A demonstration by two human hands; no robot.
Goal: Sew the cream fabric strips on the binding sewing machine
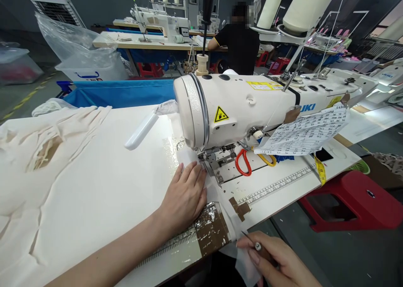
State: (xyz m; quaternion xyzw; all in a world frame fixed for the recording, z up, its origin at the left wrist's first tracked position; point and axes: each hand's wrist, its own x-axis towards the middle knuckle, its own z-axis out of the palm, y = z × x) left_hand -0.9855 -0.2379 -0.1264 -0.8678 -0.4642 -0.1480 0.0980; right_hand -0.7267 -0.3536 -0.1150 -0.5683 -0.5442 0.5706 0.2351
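Thin white fabric (225,201) runs from under the sewing machine (233,106) down over the table's front edge. My left hand (185,192) lies on it, palm down with fingers spread, fingertips close to the needle area. At the lower right, beyond the edge, my right hand (270,257) has its fingers closed around a pointed awl (258,246). The hanging end of the fabric is against the fingers of that same hand.
Cream fabric (28,165) is piled at the left beside a white handle-like object (141,131). Red-handled scissors (243,163) and a written sheet (302,131) are right of the needle. A red stool (362,199) stands at right; a person (241,48) sits behind.
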